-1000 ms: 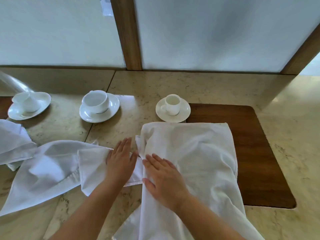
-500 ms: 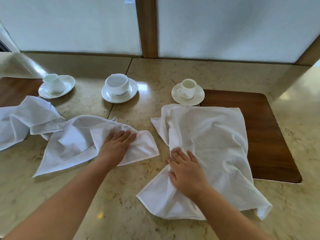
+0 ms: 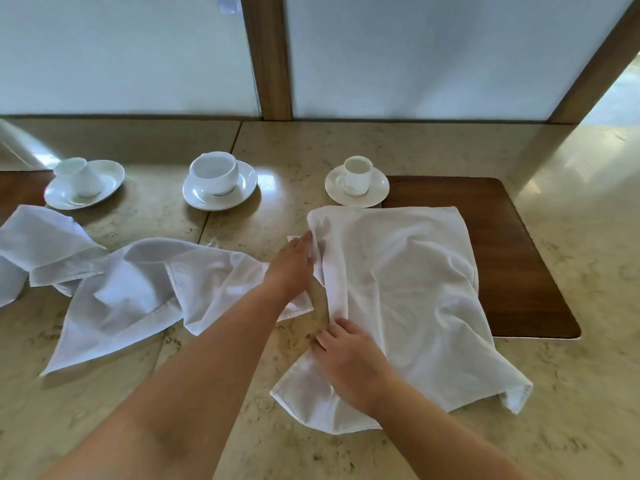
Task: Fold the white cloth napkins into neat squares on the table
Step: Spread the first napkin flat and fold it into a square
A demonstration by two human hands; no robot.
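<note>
A white napkin (image 3: 408, 292) lies rumpled in front of me, its far right part over a dark wooden mat (image 3: 519, 265). My right hand (image 3: 349, 365) rests flat on its near left part, fingers straight and spread. My left hand (image 3: 292, 265) lies over the right end of a second crumpled napkin (image 3: 138, 292), and its straight fingertips touch the left edge of the first napkin. A third napkin (image 3: 38, 244) is bunched at the far left.
Three white cups on saucers stand in a row behind the napkins: left (image 3: 83, 183), middle (image 3: 218, 183), right (image 3: 356, 183). The marble table (image 3: 571, 375) reaches a frosted panel wall with a wooden post (image 3: 270, 64).
My left hand has moved right and away from me, off the middle of the left napkin's flap to the edge of the right napkin. My right hand stays on the near left part.
</note>
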